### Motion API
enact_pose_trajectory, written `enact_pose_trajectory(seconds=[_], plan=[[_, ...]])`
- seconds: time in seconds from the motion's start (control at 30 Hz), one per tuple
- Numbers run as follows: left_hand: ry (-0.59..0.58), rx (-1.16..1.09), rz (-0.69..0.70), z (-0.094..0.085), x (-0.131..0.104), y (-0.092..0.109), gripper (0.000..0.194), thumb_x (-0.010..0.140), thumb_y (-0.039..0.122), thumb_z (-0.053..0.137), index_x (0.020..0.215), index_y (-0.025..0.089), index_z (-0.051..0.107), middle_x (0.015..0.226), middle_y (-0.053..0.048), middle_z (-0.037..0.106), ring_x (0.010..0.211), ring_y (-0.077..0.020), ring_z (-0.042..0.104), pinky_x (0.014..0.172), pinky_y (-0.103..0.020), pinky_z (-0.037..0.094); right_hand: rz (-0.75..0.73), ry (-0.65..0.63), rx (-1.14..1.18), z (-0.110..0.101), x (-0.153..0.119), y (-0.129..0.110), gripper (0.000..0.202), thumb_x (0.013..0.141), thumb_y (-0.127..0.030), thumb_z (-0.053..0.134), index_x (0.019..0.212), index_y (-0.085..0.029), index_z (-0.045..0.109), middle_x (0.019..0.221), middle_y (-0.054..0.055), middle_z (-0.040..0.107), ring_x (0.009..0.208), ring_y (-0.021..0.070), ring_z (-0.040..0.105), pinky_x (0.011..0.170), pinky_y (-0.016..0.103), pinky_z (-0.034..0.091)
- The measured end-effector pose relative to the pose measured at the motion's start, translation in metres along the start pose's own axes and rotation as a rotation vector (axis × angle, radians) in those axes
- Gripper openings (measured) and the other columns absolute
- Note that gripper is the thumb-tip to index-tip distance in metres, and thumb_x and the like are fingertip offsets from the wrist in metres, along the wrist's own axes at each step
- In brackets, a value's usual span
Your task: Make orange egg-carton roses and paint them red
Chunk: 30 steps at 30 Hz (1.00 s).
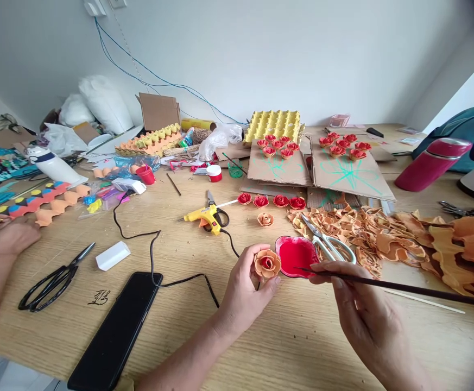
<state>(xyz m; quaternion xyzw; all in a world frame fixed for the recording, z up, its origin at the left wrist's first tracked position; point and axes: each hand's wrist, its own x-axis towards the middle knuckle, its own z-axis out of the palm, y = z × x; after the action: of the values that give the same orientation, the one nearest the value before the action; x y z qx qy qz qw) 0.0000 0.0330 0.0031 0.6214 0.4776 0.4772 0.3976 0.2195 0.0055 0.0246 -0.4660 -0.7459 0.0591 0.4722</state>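
Note:
My left hand point(248, 285) pinches an orange egg-carton flower point(272, 268) whose centre is painted red. In my right hand point(365, 315) is a long dark paintbrush point(387, 281), its tip over the dish of red paint point(297, 251). The dish stands just right of the flower. Beyond it lies an unpainted carton flower point(265, 219), behind which several red flowers point(280, 201) form a row. White-handled scissors point(329, 241) rest between the dish and a heap of orange carton scraps point(354, 231).
A yellow glue gun point(204, 216) lies mid-table, its black cord running near a phone point(117, 331). Black scissors point(53, 282) are at left, close to another person's hands point(11, 236). Cardboard sheets point(348, 176) carry red flowers at the back. A red bottle point(432, 163) stands right.

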Motion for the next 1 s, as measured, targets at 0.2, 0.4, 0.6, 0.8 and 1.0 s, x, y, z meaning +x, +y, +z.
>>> enact_pose_trajectory(seconds=[0.2,0.4,0.6,0.8,1.0], plan=[[0.011,0.066,0.026,0.0,0.0,-0.001,0.049,0.083,0.01,0.073,0.129,0.021,0.059,0.109,-0.005,0.074,0.089,-0.0179,0.071,0.076,-0.027,0.057,-0.024,-0.01,-0.012,0.001,0.001,-0.001,0.023,0.104,-0.017,0.054,0.12,-0.025,0.068,0.092,0.004,0.079,0.076,0.0184,0.079,0.056,0.024,0.062],[0.009,0.09,0.033,0.0,0.0,-0.001,0.049,0.083,0.008,0.073,0.128,0.021,0.061,0.114,-0.006,0.074,0.098,-0.0199,0.072,0.085,-0.029,0.059,-0.059,-0.058,-0.008,0.001,0.003,0.0,0.023,0.104,-0.013,0.05,0.12,-0.023,0.064,0.092,0.004,0.077,0.075,0.0145,0.079,0.052,0.019,0.058],[0.018,0.089,0.052,0.001,0.0,-0.002,0.049,0.082,0.006,0.073,0.127,0.022,0.061,0.116,-0.006,0.074,0.101,-0.0203,0.072,0.091,-0.032,0.059,-0.02,-0.021,-0.005,-0.001,0.003,-0.003,0.02,0.106,-0.018,0.05,0.116,-0.023,0.067,0.089,0.002,0.077,0.073,0.0146,0.078,0.069,0.023,0.063],[0.006,0.076,0.052,0.001,0.001,0.0,0.048,0.079,0.004,0.074,0.122,0.022,0.063,0.117,-0.006,0.074,0.104,-0.0211,0.073,0.091,-0.031,0.059,0.123,0.09,0.131,-0.005,0.002,-0.006,0.018,0.109,-0.027,0.054,0.111,-0.024,0.071,0.082,0.0,0.08,0.073,0.0142,0.079,0.072,0.022,0.063],[-0.035,0.042,0.033,0.002,0.001,0.002,0.047,0.08,0.006,0.074,0.123,0.021,0.063,0.118,-0.006,0.074,0.104,-0.0209,0.072,0.086,-0.028,0.058,0.211,0.184,0.411,-0.001,0.0,-0.012,0.014,0.107,-0.023,0.059,0.115,-0.022,0.07,0.105,0.004,0.082,0.083,0.0157,0.084,0.086,0.024,0.067]])
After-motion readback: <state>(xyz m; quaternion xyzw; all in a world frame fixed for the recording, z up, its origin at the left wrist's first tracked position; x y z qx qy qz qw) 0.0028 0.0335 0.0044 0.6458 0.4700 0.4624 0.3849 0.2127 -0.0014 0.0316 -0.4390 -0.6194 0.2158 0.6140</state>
